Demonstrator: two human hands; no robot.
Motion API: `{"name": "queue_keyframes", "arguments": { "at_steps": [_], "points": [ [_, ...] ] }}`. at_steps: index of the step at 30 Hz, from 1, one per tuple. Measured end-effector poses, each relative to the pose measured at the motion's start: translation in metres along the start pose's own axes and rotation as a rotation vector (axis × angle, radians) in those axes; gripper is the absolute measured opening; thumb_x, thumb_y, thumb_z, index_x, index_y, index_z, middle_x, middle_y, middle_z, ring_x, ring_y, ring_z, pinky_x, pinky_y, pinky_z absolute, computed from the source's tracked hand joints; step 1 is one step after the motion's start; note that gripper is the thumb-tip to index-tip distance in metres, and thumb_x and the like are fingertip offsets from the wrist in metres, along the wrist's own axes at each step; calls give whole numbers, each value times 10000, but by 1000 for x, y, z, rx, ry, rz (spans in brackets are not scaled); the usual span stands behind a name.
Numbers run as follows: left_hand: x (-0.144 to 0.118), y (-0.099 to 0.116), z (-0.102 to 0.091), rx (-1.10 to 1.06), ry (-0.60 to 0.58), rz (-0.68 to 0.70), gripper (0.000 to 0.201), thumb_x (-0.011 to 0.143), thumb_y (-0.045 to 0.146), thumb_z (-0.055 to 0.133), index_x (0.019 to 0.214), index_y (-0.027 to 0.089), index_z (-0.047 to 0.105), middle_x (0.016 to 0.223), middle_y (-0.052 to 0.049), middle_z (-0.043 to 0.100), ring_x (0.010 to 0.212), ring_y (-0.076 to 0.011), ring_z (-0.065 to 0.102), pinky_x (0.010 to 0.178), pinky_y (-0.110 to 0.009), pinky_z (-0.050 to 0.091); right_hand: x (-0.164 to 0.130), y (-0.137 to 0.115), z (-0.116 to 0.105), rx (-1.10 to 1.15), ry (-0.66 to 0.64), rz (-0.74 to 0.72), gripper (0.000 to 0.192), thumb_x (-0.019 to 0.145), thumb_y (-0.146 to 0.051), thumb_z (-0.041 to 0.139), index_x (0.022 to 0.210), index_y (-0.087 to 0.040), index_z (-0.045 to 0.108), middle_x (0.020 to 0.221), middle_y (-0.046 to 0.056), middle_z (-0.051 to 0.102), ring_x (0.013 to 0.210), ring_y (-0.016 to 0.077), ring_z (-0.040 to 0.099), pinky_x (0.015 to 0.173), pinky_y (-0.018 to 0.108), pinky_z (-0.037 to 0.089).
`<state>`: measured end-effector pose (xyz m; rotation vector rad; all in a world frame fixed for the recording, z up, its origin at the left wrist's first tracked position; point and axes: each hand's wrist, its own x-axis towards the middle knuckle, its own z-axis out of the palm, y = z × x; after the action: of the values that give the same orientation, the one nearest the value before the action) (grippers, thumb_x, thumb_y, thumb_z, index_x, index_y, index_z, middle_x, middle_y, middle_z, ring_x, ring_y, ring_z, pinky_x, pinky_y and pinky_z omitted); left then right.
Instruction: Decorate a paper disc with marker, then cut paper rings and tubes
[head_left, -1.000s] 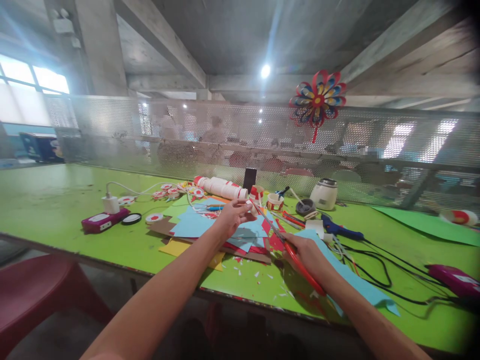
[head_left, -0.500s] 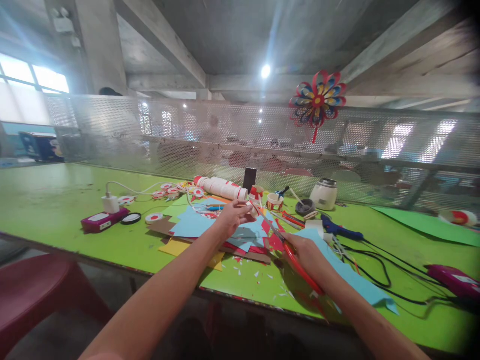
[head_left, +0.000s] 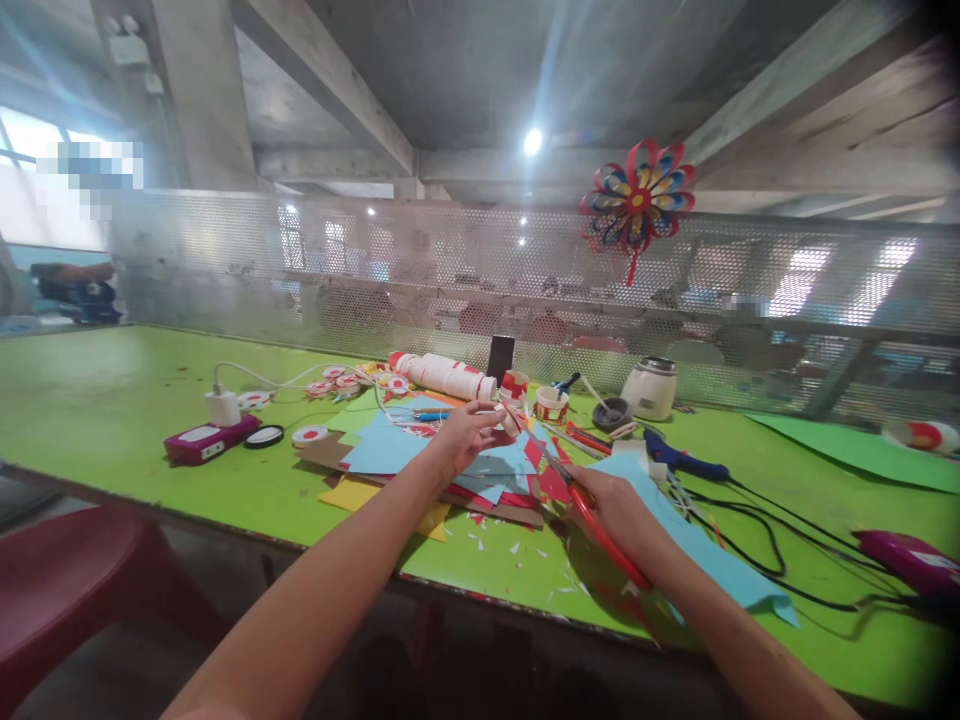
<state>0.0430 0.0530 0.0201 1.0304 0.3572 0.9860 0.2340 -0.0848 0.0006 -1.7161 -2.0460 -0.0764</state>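
Observation:
My left hand (head_left: 466,436) is closed, its fingertips pinching a small white piece with a red edge (head_left: 507,421), which looks like part of a paper cup. In my right hand (head_left: 621,515) is a pair of scissors with red handles (head_left: 600,530); the blades point up and left, close to that piece. Whether the blades touch it, I cannot tell. Below both hands lies a stack of coloured paper, with light blue sheets (head_left: 386,447) on top. White and red snippets (head_left: 514,548) are scattered on the green table (head_left: 480,575) in front.
Stacked paper cups (head_left: 450,376), a dark phone-like slab (head_left: 501,360) and a cream jar (head_left: 649,390) stand behind the stack. To the right are a blue glue gun (head_left: 684,457) and black cables. A purple power strip (head_left: 212,440) lies left. A person's arm (head_left: 75,272) shows far left.
My hands, the white piece and the scissors stay almost in place. In the background, a person has come into view at the far left; a dark shape above the partition is gone.

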Motion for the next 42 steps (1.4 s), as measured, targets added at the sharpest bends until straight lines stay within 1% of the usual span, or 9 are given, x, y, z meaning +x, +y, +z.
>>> {"name": "queue_keyframes", "arguments": {
  "at_steps": [3,8,12,18,21,26,31,37,42],
  "points": [
    [0,0,0,7,-21,-15,202,719,155,739,843,106,589,787,-82,686,686,-190,678,774,-408,545,0,1,0,9,-4,-8,421,845,-197,428,1210,-99,614,1163,173,676,1021,308,647,876,419,470],
    [0,1,1,12,-28,-13,168,735,174,724,830,109,602,809,-81,687,725,-189,674,786,-411,546,1,3,0,16,-10,-14,412,844,-196,427,1197,-111,620,1155,157,683,1017,289,651,878,395,471],
    [-1,1,2,23,-11,-19,181,734,158,722,850,109,592,781,-79,687,687,-187,673,761,-410,554,2,5,1,0,-13,-5,410,840,-219,450,1201,-127,623,1170,156,677,1044,306,640,887,406,463],
    [-2,2,3,37,9,-16,186,743,114,704,866,96,566,745,-83,680,636,-175,670,729,-379,560,2,3,0,-8,-7,14,390,843,-206,442,1174,-158,643,1136,130,700,1024,285,656,881,378,467],
    [-1,3,3,41,17,-22,187,745,105,698,864,99,554,723,-77,672,621,-181,671,707,-377,560,0,1,0,-7,9,19,393,852,-205,426,1175,-151,643,1134,138,699,1027,289,655,886,384,462],
    [-1,3,3,40,38,-28,194,744,86,691,869,101,543,706,-68,666,612,-184,671,695,-380,558,0,1,1,-13,-7,36,371,828,-184,441,1114,-154,675,1051,137,731,975,293,678,850,369,478],
    [-2,3,5,27,30,-19,197,744,86,696,874,97,549,738,-81,674,637,-181,673,721,-388,555,1,1,0,-28,-14,42,369,834,-200,451,1128,-178,673,1013,123,743,935,288,690,822,360,483],
    [-2,3,6,3,30,-11,222,724,75,715,864,100,545,736,-71,667,643,-170,664,744,-413,555,-2,-3,1,-63,19,57,351,798,-187,478,1072,-188,697,953,115,755,899,286,694,785,345,480],
    [0,4,5,5,40,-9,238,719,67,714,872,102,535,737,-69,663,637,-172,661,736,-420,554,-2,-3,1,-39,37,40,363,796,-175,461,1074,-179,694,999,111,748,905,268,693,798,336,483]
  ]
}}
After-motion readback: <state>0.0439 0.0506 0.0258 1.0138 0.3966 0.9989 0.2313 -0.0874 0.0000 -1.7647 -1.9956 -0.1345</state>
